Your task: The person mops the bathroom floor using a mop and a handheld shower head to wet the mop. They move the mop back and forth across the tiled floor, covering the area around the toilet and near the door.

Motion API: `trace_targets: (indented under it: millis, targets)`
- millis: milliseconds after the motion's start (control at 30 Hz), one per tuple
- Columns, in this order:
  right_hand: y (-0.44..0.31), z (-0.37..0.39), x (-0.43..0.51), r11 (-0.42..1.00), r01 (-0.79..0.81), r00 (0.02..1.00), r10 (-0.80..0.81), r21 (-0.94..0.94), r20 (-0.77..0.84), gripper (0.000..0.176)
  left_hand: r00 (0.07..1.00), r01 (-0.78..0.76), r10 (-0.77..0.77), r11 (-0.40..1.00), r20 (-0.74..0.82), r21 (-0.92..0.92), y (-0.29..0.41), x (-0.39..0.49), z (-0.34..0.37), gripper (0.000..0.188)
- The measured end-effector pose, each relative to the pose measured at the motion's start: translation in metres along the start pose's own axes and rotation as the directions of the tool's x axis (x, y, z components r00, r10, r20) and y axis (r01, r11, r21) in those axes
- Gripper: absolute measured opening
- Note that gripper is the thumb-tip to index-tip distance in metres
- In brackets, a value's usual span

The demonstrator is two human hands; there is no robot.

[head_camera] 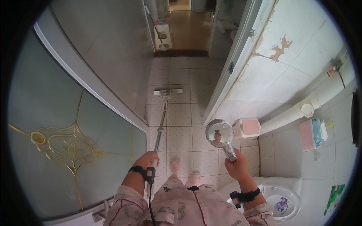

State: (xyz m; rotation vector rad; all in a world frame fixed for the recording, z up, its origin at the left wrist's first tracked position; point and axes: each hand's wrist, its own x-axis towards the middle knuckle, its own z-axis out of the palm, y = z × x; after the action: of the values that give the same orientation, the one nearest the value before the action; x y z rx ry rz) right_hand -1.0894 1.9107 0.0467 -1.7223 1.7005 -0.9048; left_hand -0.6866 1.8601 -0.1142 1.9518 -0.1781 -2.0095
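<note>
My left hand is closed around the metal pole of a flat mop. The pole slants forward to the white mop head, which lies across the floor tiles ahead. In my right hand is the handle of a shiny chrome utensil with a round head. Its mirror-like surface faces up and reflects a person; I cannot tell whether it is a scoop or a shower head. Both wrists wear black straps with small devices.
Frosted glass door borders the left, and a worn door frame the right. A pink-lidded bin, a white pipe and a toilet stand to the right. Beyond the raised threshold a long-handled tool leans by a white cabinet.
</note>
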Motion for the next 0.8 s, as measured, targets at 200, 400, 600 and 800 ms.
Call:
trace_targets:
  millis: [200,400,600,800]
  targets:
    - [0.010,-0.008,-0.003,1.000,0.010,1.000,-0.010,-0.011,0.024,0.025,0.931,-0.358,0.322,0.722,0.170,0.592,-0.011,0.035,-0.038,0.011]
    - [-0.001,-0.013,0.015,0.994,0.104,0.995,-0.104,-0.032,-0.002,0.028,0.995,-0.060,0.066,0.994,0.075,-0.086,0.031,0.061,0.000,0.014]
    - [-0.025,-0.015,0.054,0.997,0.078,0.997,-0.078,0.019,-0.009,0.034,0.962,-0.046,0.110,0.968,0.249,-0.249,0.091,0.081,0.009,0.022]
    - [-0.024,-0.004,0.095,0.947,0.314,0.936,-0.320,-0.065,-0.147,0.043,0.955,-0.291,0.215,0.822,0.206,0.490,0.127,0.094,-0.009,0.036]
